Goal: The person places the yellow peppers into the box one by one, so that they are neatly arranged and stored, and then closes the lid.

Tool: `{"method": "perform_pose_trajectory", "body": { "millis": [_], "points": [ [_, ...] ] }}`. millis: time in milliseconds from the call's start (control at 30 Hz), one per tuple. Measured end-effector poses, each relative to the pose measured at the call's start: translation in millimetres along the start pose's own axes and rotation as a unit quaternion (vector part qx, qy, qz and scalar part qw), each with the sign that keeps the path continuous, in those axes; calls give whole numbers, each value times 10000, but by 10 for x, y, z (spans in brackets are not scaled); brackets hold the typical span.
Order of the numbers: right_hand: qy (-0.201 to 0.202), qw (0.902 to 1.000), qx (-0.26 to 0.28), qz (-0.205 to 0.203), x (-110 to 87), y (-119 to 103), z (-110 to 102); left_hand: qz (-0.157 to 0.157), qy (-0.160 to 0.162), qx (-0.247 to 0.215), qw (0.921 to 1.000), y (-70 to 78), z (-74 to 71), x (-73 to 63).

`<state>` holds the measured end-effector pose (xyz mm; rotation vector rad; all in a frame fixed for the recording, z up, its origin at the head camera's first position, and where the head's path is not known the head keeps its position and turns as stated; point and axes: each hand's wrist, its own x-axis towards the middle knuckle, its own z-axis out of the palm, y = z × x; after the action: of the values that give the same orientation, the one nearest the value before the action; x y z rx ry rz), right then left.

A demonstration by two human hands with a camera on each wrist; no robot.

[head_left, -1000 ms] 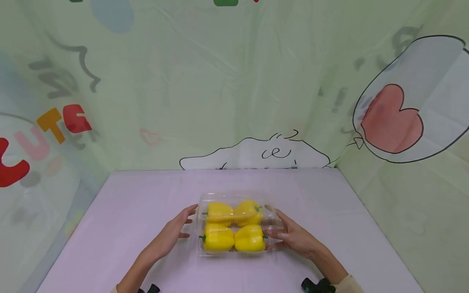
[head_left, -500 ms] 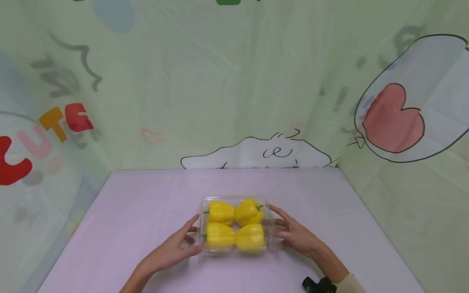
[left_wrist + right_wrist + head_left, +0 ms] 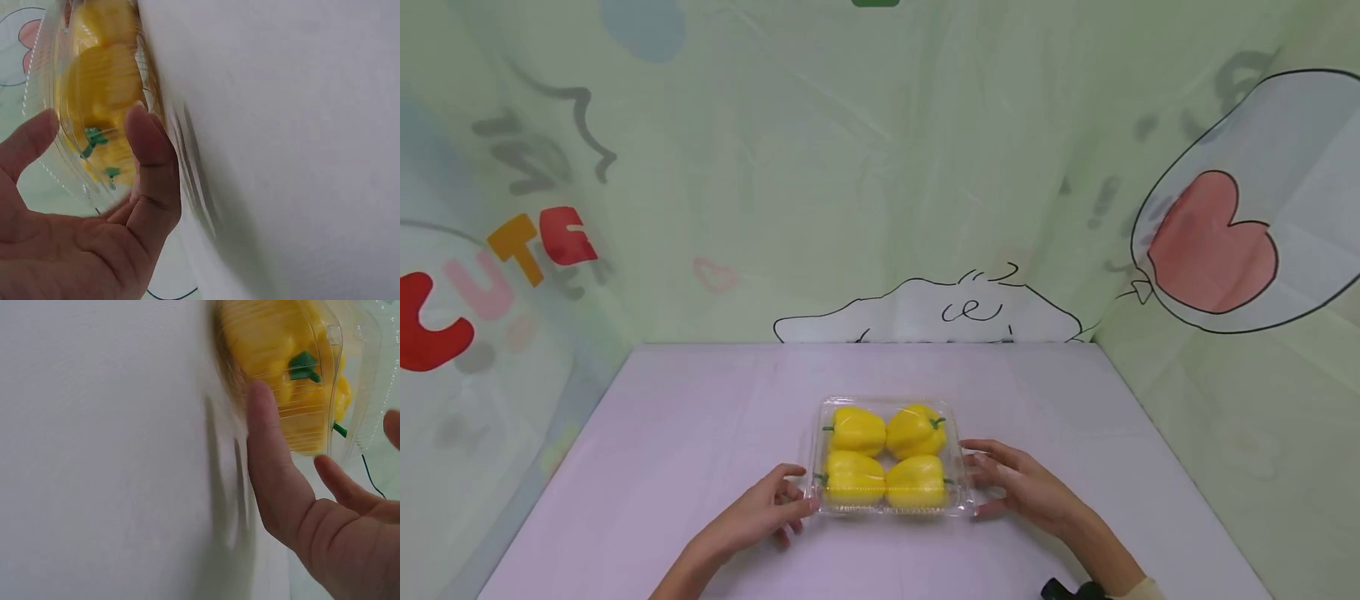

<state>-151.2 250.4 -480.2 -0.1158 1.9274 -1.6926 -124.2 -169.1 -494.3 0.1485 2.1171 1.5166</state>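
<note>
A clear plastic clamshell box [image 3: 887, 402] lies on the table with its lid down. Several yellow bell peppers [image 3: 857, 432] with green stems sit inside, in two rows. My left hand [image 3: 760, 512] is at the box's front left corner; the thumb tip meets the rim, the other fingers are loosely bent beside the wall. At the right side is my right hand [image 3: 1026, 483], its fingers extended along the wall. In the right wrist view, one fingertip [image 3: 261, 403] is against the ribbed side and the thumb stands apart. Some fingertips are hidden by the box.
The white table [image 3: 700, 400] spreads around the box on all sides. Behind and beside it hangs a pale green printed cloth [image 3: 820, 167] with a balloon drawing [image 3: 1300, 167] and coloured letters. A black wrist device [image 3: 1072, 590] shows at the right sleeve.
The lid has come down over the peppers, its ribbed edge dropping toward the front. My left hand has shifted nearer the front left corner. The right hand has drawn slightly toward me.
</note>
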Motion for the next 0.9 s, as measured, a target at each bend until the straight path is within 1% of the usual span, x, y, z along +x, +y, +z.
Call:
{"method": "perform_pose_trajectory", "body": {
  "millis": [100, 167, 233, 367, 467, 567, 700, 800, 900],
  "points": [
    [-244, 9995, -129, 146, -49, 12, -22, -148, -246, -156, 9995, -16, 7, 6],
    [-416, 9985, -280, 222, -77, 20, -30, -263, -440, -392, 9979, -24, 23, 4],
    [-591, 9970, -398, 289, -97, 26, -26, -343, -560, -613, 9960, -26, 46, 2],
    [-998, 9938, -412, 248, -115, 46, -11, -389, -616, -853, 9937, -13, 78, -10],
    [-1250, 9916, -319, 69, -118, 72, -11, -348, -652, -967, 9926, -6, 81, -16],
    [-1341, 9906, -241, -70, -110, 91, -10, -403, -656, -1058, 9914, -5, 85, -11],
    [-1310, 9911, -201, -155, -89, 98, 2, -509, -531, -1067, 9916, -7, 96, 11],
    [-1269, 9916, -210, -165, -74, 101, 10, -502, -490, -1080, 9917, -10, 97, 22],
    [-1251, 9918, -207, -157, -67, 102, 17, -448, -524, -1127, 9912, -17, 97, 26]
  ]
}}
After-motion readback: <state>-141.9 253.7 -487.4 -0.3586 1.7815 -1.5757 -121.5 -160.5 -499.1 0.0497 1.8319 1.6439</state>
